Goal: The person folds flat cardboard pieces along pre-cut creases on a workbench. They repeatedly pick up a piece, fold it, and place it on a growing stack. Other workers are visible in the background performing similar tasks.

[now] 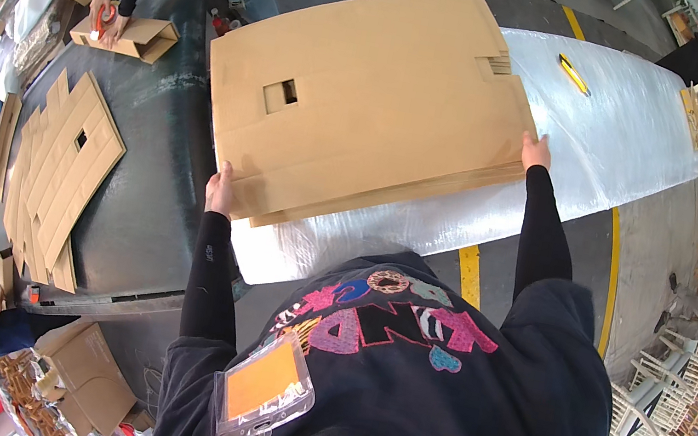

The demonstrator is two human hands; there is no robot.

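— A film-covered tabletop (623,145) stretches away to our right, a dark tabletop (143,229) stands at left, and a stack of flat cardboard blanks (377,111) covers the film's left part. Where do we find the hands?

— Left hand (221,189) at the near-left corner, right hand (535,151) at the right edge, fingers gripping the stack, their undersides hidden from us.

— What might go wrong?

— An uneven pull, we judge, could fan the layers out of line; a leftward shove could snag the dark rim. Whether they touch, we cannot tell.

— And room?

— We see open film rightward, past a yellow utility knife (574,74).
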